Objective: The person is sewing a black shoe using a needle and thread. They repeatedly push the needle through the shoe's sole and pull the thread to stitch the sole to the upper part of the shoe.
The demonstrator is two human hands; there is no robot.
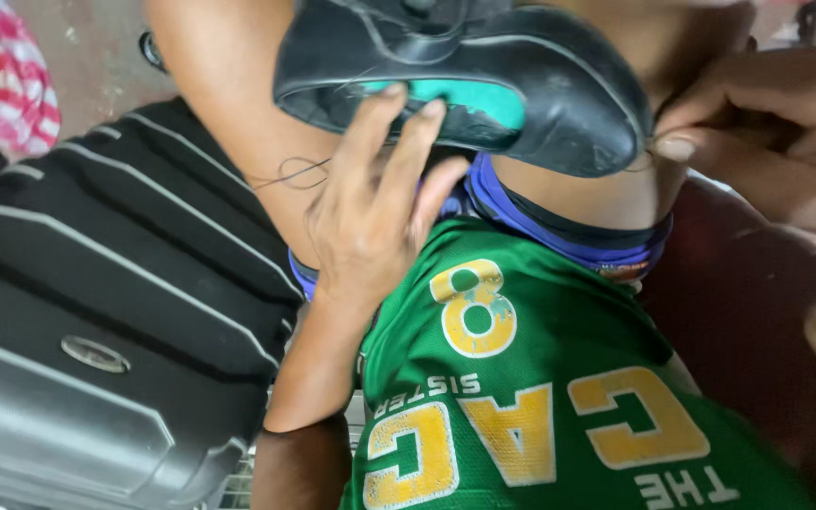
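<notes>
Lap, green jersey | left hand steadies black shoe | right hand pinches thread

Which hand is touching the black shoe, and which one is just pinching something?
The left hand has its fingertips on the black shoe, by its teal insole. The right hand, at the shoe's toe end, pinches what looks like thin thread.

At your eight o'clock, the black ribbed suitcase carries a small oval metal badge, silver-rimmed and dark in the middle, lying slightly tilted on the shell. You have no packages, signs or screens in sight.
</notes>
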